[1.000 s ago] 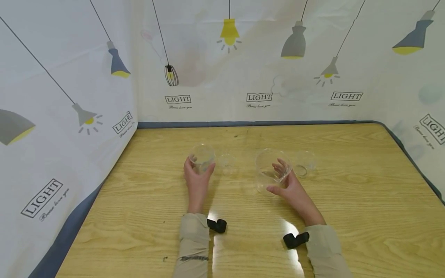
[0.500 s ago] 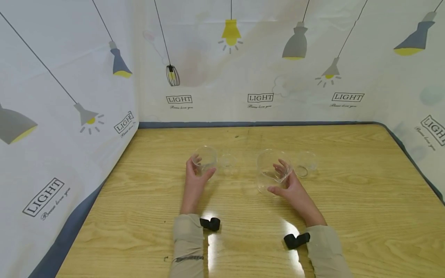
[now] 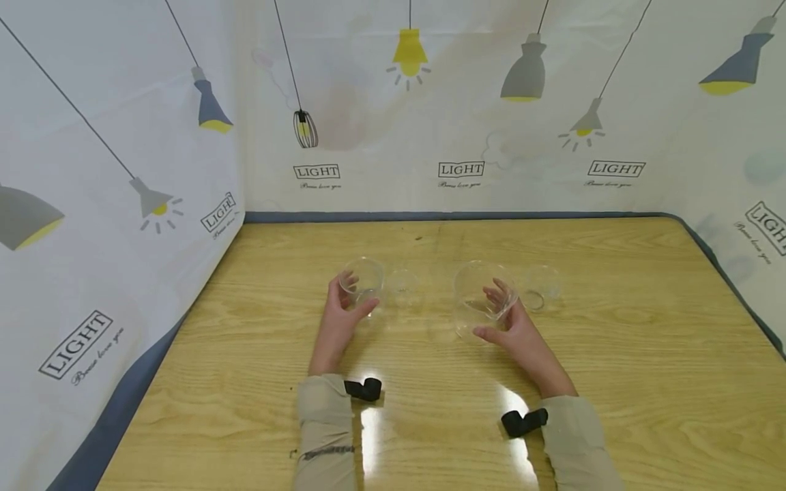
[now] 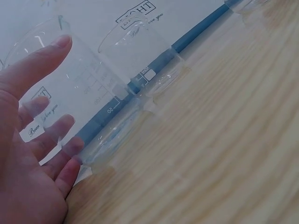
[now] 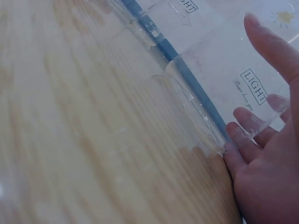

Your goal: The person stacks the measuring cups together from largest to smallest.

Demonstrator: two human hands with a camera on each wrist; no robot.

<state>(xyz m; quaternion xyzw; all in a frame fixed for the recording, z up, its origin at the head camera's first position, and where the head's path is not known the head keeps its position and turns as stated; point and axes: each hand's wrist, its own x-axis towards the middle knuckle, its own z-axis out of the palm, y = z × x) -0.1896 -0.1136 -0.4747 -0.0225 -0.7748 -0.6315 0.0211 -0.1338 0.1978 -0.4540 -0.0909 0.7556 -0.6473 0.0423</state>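
Observation:
My left hand (image 3: 342,315) is round a clear glass beaker (image 3: 364,271) standing on the table, thumb in front and fingers behind the glass. In the left wrist view, white graduation marks show on this beaker (image 4: 96,88). A wider glass beaker (image 3: 474,290) stands to the right. My right hand (image 3: 514,327) holds it from its right side, its fingers seen through the wall in the right wrist view. Between these two is a small glass beaker (image 3: 402,283). Another small clear vessel (image 3: 544,281) stands right of the wide beaker; its exact kind is hard to make out.
The wooden table (image 3: 430,423) meets a white printed backdrop (image 3: 393,136) at the back and sides, with a dark blue strip (image 3: 430,217) along its foot. Black wrist cameras (image 3: 365,389) sit at both cuffs.
My left wrist and forearm have swung left, and the left thumb sits a little lower on its beaker. Both beakers and my right hand have stayed nearly still.

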